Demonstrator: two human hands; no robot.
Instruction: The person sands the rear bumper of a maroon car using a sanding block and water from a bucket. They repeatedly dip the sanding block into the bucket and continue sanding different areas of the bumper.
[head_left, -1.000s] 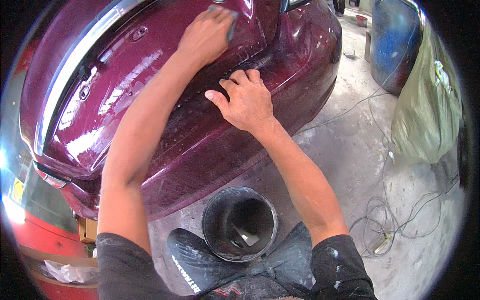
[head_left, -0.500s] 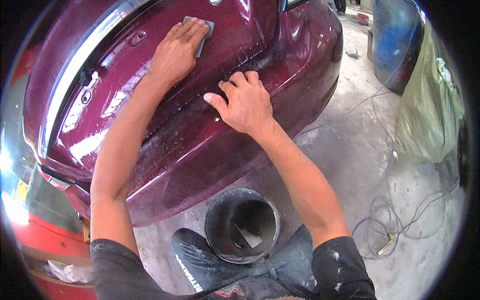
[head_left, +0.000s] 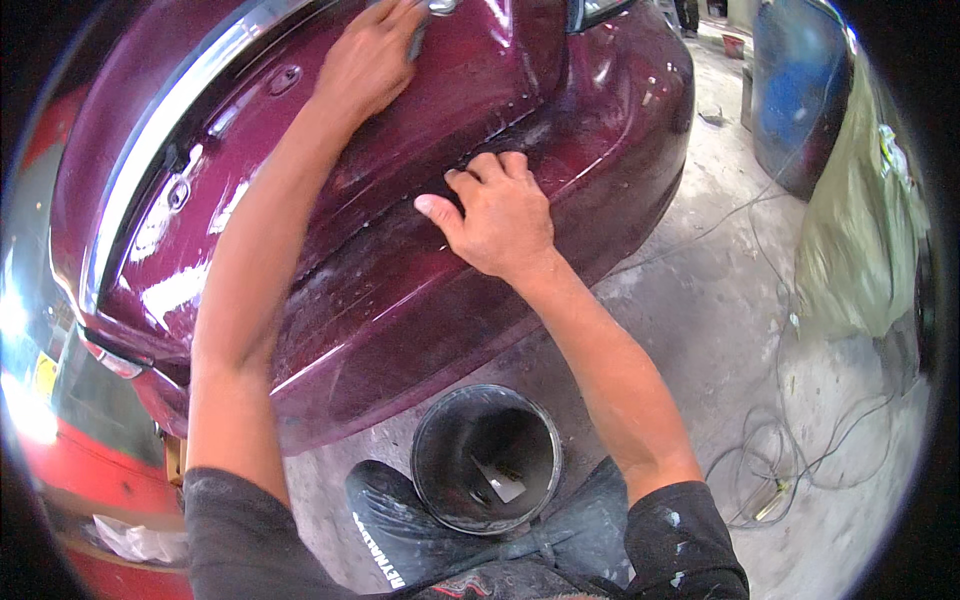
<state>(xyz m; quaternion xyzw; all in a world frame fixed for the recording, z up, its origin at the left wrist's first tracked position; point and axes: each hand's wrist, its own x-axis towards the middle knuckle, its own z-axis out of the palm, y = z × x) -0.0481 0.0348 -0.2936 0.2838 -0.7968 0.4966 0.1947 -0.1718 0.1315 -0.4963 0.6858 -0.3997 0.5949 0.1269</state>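
My left hand (head_left: 368, 62) presses a small grey piece of sandpaper (head_left: 418, 42) flat against the dark red trunk lid (head_left: 420, 95) of a car. Most of the sheet is hidden beneath the fingers; only its right edge shows. My right hand (head_left: 497, 218) rests on top of the rear bumper (head_left: 590, 215), its thumb held out and fingers apart and bent, with nothing in it. On the floor below, between my knees, stands a black bucket (head_left: 430, 440). A pale rectangular piece (head_left: 508, 488) lies inside it.
To the right are a blue drum (head_left: 795, 85) and a pale green sack (head_left: 850, 230). A loose cable (head_left: 790, 460) coils on the concrete floor near my right elbow. Something red with a white bag (head_left: 140, 540) on it stands at the left.
My left hand has slid up the trunk lid with the sandpaper, away from me. My right hand stays at the same spot on the bumper. The whole view has shifted slightly.
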